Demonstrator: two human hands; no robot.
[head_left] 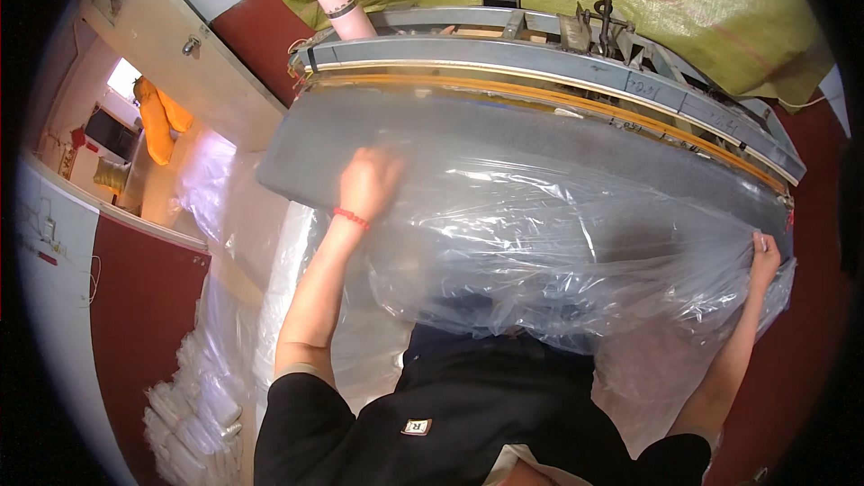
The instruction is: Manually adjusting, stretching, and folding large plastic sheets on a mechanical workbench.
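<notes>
A large sheet of clear plastic film (540,225) lies wrinkled over a long grey padded work surface (396,112) and hangs down its near side. At the right end, my right hand (765,257) pinches the edge of the film, drawing creases toward the fingers. My left hand (370,182), wearing a red bracelet (351,217), is over the left part of the grey surface, near the film's left edge. Motion blurs its fingers, so whether they grip anything is not visible.
Behind the surface runs a metal frame (468,52) with an orange strip (504,90) and a black clamp (605,18). A pink bottle (346,11) stands at its left. Stacked plastic bags (193,414) lie lower left, near an open door (171,36). Yellow-green sheeting (675,0) hangs behind.
</notes>
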